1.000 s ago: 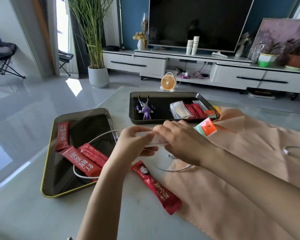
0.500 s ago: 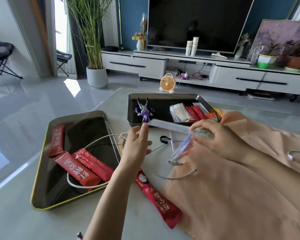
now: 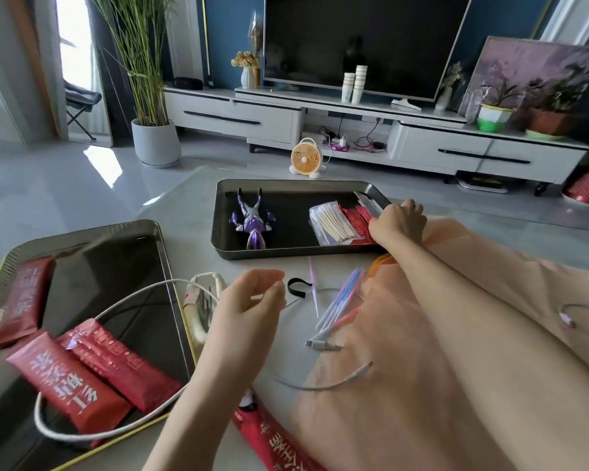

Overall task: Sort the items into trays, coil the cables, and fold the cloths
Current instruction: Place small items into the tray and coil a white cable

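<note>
right hand [image 3: 397,220] at the far tray [image 3: 293,229] corner among packets [image 3: 354,222], grip unclear; left hand [image 3: 249,300] hovers empty, fingers loosely curled, beside the cable [image 3: 40,416] draped over the near tray [image 3: 123,266], which a careless pull could snag, spilling sachets [image 3: 72,382].

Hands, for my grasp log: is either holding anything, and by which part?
The left hand holds nothing, fingers loosely curled. The right hand covers the near end of the slim white box in the black metal tray; grip cannot be told.
</note>
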Tool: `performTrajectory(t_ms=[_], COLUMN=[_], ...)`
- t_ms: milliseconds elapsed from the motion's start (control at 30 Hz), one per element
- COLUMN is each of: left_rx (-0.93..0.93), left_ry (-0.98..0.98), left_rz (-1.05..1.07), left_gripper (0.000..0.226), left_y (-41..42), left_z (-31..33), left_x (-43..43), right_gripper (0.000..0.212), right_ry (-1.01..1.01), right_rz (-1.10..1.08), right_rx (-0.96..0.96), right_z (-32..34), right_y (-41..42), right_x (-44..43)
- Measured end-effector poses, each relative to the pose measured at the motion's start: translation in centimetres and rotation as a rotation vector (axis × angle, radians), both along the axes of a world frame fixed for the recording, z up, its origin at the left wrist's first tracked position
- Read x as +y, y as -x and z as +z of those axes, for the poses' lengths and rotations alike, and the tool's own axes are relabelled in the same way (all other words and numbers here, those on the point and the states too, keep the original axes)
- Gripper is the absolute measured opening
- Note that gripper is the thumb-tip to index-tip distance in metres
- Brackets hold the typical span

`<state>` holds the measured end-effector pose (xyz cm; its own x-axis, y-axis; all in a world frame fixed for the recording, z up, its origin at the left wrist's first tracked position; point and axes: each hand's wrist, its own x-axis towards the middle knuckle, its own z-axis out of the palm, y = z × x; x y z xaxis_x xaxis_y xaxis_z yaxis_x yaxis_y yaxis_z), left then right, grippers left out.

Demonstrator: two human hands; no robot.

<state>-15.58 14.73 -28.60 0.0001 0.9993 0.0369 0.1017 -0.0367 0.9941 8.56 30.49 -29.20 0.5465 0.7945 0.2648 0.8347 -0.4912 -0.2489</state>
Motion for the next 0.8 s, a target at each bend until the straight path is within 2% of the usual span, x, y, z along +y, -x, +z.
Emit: performTrajectory(t_ms=[67, 200, 233, 300, 333, 400, 433, 500, 600, 700, 800], left_rx=[-0.026, -0.114, -0.132, -0.170, -0.189, -0.212, -0.220, -0.225, -0.193, -0.176, -0.163], left_ry=[0.003, 0.033, 0.042, 0.059, 0.065, 0.080, 0.092, 0.114, 0.119, 0.111, 0.123], left_rz=[0.015, 0.070, 0.086, 0.123, 0.139, 0.178, 0.203, 0.243, 0.270, 0.278, 0.273], left_gripper=[0.017, 0.018, 0.019, 0.019, 0.020, 0.020, 0.020, 0.020, 0.021, 0.022, 0.022], left_y=[0.3, 1.1, 1.3, 1.8, 2.0, 2.6, 2.9, 3.6, 4.4, 4.9, 5.4], left_z=[0.1, 0.4, 0.6, 0.8, 1.0, 1.3, 1.3, 1.3, 1.3, 1.5, 1.4], left_x=[0.3, 0.3, 0.2, 0.2, 0.3, 0.6, 0.7, 0.8, 0.8, 0.9, 0.9], right_gripper=[0.036, 0.049, 0.048, 0.041, 0.037, 0.033, 0.031, 0.029, 0.033, 0.036, 0.034], right_ry=[0.109, 0.278, 0.255, 0.066, -0.070, -0.266, -0.276, -0.132, 0.121, 0.137, 0.060], right_rz=[0.016, 0.016, 0.035, 0.164, 0.267, 0.486, 0.575, 0.697, 0.723, 0.724, 0.713], right_rx=[-0.082, -0.105, -0.146, -0.231, -0.205, 0.008, 0.147, 0.343, 0.286, 0.280, 0.328], right_z=[-0.5, -0.4, -0.1, 0.4, 0.5, 0.9, 1.0, 0.7, -0.2, -0.2, 0.7], right_y=[-0.4, -0.6, -0.1, 2.2, 4.0, 8.4, 10.8, 14.5, 17.1, 17.2, 16.4], right_x=[0.4, 0.2, 0.0, -0.2, -0.2, -0.4, -0.6, -0.7, -0.7, -0.9, -2.4])
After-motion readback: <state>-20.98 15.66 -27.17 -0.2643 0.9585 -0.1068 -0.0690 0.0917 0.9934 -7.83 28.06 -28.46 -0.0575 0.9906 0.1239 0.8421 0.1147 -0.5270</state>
